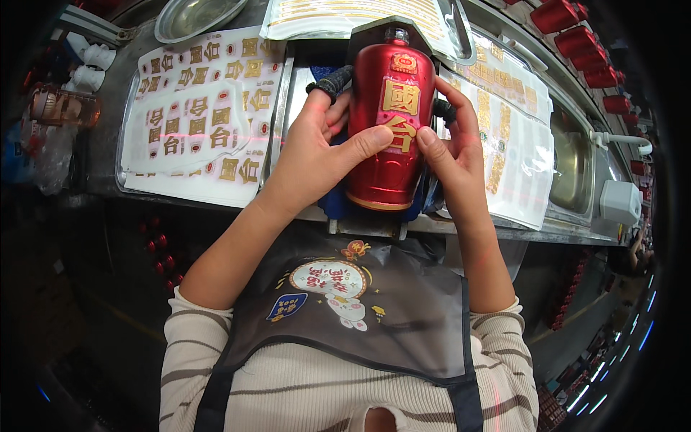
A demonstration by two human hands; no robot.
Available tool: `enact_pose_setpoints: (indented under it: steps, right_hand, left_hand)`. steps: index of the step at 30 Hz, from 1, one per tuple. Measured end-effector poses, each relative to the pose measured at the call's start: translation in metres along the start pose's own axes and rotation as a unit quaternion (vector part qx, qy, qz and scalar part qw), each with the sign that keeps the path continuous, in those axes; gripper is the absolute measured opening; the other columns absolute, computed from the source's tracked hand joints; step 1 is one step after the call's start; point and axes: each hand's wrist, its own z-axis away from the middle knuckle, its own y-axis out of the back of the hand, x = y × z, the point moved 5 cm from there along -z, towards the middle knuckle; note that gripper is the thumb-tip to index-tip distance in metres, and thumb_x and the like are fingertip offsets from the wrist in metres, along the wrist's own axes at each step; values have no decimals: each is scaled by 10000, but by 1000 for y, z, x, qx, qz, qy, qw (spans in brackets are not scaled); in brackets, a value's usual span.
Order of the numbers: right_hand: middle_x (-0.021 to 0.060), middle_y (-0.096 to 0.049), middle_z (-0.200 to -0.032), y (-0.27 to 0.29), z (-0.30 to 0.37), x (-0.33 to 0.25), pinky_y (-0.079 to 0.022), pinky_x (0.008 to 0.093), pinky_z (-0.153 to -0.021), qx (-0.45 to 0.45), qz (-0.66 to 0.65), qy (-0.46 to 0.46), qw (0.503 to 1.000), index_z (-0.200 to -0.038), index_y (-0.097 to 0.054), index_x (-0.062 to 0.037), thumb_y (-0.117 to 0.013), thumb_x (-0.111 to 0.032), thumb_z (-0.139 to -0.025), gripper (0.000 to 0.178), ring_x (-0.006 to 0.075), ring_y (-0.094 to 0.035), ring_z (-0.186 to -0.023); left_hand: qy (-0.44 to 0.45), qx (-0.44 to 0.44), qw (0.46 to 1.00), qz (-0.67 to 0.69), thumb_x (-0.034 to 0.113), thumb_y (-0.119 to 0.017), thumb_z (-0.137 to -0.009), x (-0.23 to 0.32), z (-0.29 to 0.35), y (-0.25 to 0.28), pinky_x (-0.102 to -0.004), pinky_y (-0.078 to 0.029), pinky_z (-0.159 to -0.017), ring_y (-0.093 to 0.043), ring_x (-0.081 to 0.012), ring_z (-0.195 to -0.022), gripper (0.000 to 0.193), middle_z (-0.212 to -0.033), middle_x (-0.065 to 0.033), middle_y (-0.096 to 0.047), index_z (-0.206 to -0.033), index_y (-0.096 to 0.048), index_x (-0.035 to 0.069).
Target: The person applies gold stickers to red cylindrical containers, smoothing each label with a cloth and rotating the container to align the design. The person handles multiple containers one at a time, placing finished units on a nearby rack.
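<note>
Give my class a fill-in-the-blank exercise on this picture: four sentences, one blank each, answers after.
1. The left hand and right hand touch a bottle whose main colour is ____.
2. The large characters on its front are coloured ____.
3. Sticker sheets lie both to the left and to the ____ of it.
4. The light sleeves have darker ____.

Missing words: red; gold; right; stripes.

The grey workbench carries a metal bowl toward its far edge, a tray of printed sheets toward the left edge, another tray toward the right.
</note>
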Motion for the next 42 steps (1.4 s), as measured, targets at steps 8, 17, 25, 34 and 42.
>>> enact_pose_setpoints:
  steps: [8,17,25,34,42]
  right_hand:
    - [184,-520,-1318,-1,-1,5,-553,222,-709,-8,14,18,1000,-1490,-298,-45,-658,-179,-944,668,138,-683,-870]
    - [190,-439,-1368,-9,0,-3,-575,295,-862,12,-30,-16,999,-1468,-311,-33,-651,-171,-951,634,231,-640,-1095]
    - [184,-469,-1310,-8,-2,-3,-562,295,-851,36,-42,-32,998,-1436,-349,-42,-649,-161,-945,589,186,-630,-1053]
    - [174,-555,-1191,-12,-7,-6,-554,214,-624,68,0,9,998,-1360,-364,-2,-685,-114,-913,561,141,-685,-818]
    - [175,-582,-1167,-7,-18,-9,-558,235,-665,69,-40,-56,995,-1328,-385,-41,-704,-176,-914,539,146,-681,-821]
  left_hand:
    - [0,6,1000,12,213,-807,-849,-1,2,-1,-336,-447,-1050,-529,-223,-1260,576,-1363,-205,-529,-1203,-421,-27]
    - [7,5,1000,-2,156,-757,-882,-1,1,2,-353,-463,-1046,-550,-234,-1247,555,-1384,-210,-519,-1279,-409,-16]
    - [-30,43,998,27,163,-809,-838,5,-10,2,-348,-489,-1016,-557,-216,-1229,552,-1294,-204,-567,-1158,-407,-38]
    - [-55,49,997,-5,153,-801,-845,13,-18,-9,-311,-535,-922,-635,-190,-1089,549,-1221,-185,-614,-1215,-452,-55]
    - [-16,48,996,68,179,-764,-886,12,-28,-6,-298,-529,-927,-633,-163,-1073,444,-1168,-152,-636,-1153,-477,-31]
